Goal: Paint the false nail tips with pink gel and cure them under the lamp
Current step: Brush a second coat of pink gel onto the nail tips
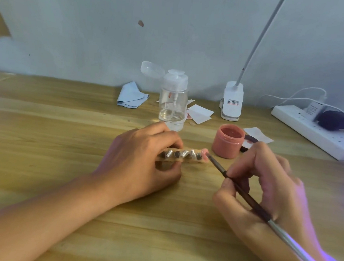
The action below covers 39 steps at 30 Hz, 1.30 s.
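Steadying the nail strip (173, 156) in your left hand (143, 159), your right-hand fingers (238, 171) pinch the brush (242, 193), its tip touching the rightmost nail tip (204, 154).

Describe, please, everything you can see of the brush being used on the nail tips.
The brush is long and slim: a dark brown front section, then a silvery, metallic-looking rear running off the lower right edge. It slants with its tip pointing up and left. The right hand pinches it pen-style near the front. Its fine tip meets the pink-coated nail tip at the right end of the strip.
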Motion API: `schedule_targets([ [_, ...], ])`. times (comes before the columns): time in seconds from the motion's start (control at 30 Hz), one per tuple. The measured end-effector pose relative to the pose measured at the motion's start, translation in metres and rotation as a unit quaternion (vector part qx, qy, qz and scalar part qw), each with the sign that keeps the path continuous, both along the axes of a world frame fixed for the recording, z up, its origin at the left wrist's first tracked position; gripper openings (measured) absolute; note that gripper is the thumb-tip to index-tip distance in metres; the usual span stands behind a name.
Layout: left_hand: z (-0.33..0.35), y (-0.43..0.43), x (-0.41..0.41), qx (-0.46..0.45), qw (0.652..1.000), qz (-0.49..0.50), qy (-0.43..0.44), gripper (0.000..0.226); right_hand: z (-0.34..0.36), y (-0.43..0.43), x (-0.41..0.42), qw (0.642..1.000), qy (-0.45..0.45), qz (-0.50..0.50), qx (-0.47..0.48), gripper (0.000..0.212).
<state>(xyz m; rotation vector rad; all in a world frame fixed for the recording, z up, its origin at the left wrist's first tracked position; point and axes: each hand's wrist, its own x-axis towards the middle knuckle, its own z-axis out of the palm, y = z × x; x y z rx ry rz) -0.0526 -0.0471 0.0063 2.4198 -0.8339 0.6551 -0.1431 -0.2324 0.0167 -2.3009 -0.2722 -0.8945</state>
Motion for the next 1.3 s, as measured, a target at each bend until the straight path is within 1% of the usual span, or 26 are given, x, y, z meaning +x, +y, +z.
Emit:
schedule_targets([
  [0.43,-0.0009,0.0001,0.001,-0.003,1.0,0.004,-0.005,0.02,-0.0031,-0.0014,0.0057,0.999,0.013,-0.012,-0.034,0.019],
  [1.3,-0.0004,0.0007,0.0012,0.003,1.0,0.0,-0.002,0.019,-0.0012,-0.0012,0.005,0.999,0.036,-0.011,-0.008,0.018],
])
